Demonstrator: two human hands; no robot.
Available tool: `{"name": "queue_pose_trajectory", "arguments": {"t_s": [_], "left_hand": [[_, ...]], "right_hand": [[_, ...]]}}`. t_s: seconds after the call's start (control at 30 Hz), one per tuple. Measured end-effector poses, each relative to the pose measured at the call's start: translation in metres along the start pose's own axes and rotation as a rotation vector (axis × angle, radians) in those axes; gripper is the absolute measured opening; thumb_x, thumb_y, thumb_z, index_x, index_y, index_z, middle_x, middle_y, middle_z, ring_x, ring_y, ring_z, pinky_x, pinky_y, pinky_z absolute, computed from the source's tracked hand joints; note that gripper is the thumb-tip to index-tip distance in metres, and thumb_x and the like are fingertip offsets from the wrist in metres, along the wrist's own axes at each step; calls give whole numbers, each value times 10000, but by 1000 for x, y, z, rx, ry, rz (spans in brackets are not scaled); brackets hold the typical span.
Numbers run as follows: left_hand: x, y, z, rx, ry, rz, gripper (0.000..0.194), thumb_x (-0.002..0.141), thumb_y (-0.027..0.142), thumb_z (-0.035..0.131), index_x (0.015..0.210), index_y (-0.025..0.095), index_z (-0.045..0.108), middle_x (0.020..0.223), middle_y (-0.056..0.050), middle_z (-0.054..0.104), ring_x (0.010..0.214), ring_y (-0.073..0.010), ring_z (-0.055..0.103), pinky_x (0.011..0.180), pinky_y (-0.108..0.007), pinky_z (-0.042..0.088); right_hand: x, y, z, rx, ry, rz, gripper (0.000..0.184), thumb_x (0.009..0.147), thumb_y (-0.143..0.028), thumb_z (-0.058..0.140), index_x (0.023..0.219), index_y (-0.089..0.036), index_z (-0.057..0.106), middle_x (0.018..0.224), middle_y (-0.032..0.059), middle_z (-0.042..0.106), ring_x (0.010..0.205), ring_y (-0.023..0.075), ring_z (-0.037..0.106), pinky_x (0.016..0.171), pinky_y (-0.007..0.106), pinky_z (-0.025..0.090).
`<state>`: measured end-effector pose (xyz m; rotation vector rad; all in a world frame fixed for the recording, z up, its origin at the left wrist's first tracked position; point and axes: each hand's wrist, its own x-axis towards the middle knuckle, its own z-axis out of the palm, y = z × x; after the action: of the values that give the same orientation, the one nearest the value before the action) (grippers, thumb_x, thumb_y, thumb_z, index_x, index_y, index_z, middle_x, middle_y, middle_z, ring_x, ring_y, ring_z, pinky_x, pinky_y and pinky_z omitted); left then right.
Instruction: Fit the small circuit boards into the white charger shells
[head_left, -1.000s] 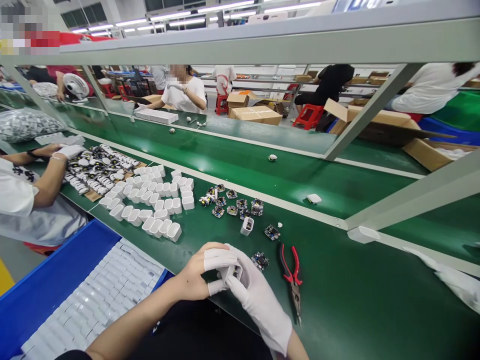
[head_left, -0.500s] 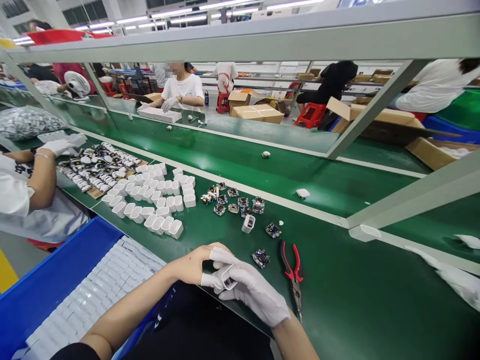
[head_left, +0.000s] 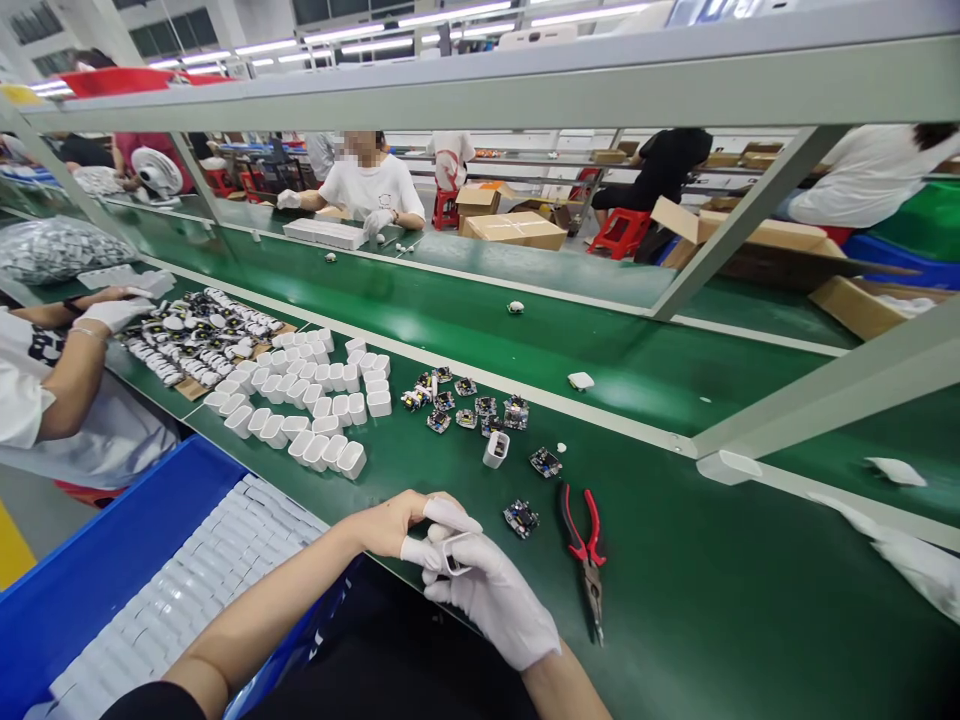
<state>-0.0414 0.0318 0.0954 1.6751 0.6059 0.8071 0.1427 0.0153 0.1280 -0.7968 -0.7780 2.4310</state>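
Observation:
Both my hands meet at the near edge of the green bench, closed on a small white charger shell. My left hand is bare except for white finger cots and pinches the shell from the left. My right hand wears a white glove and grips the shell from the right. A small circuit board lies just beyond my right hand. Red-handled pliers lie to its right. Farther out sit a cluster of circuit boards, a single upright white shell, and rows of empty white shells.
A blue bin at my left holds rows of white parts. A person at the left works over a pile of parts. The conveyor carries small white pieces. Grey frame struts cross at right. Other people sit across.
My hands have drawn a little closer to me and lower, still gripping the white shell and turning it. The white pieces on the conveyor have drifted left.

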Motion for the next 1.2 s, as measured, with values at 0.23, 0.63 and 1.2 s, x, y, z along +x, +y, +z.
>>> {"name": "queue_pose_trajectory", "arguments": {"t_s": [0.23,0.63,1.2], "left_hand": [[6,15,-4,124,-118,37,574,706,482,801,1226,274,673,1149,-94,676,1133,-284,590,987,-387,484],[-1,44,23,385,294,217,542,820,369,731,1318,265,545,1314,-130,588,1230,-290,545,1037,-427,461],[-3,61,26,877,369,712,308,957,296,453,1243,223,543,909,-43,734,867,-170,698,972,-339,511]], "right_hand": [[1,6,6,-149,14,-114,82,622,-171,535,566,-184,477,613,-23,438,593,117,436,588,253,401],[-21,15,-34,-1137,310,-1117,770,925,-409,553,1545,-280,115,1286,147,547,1153,299,567,973,522,467],[-39,-24,-23,-1542,313,-1620,497,848,-216,642,1303,-131,461,1135,133,582,1012,250,601,849,447,540]]}}
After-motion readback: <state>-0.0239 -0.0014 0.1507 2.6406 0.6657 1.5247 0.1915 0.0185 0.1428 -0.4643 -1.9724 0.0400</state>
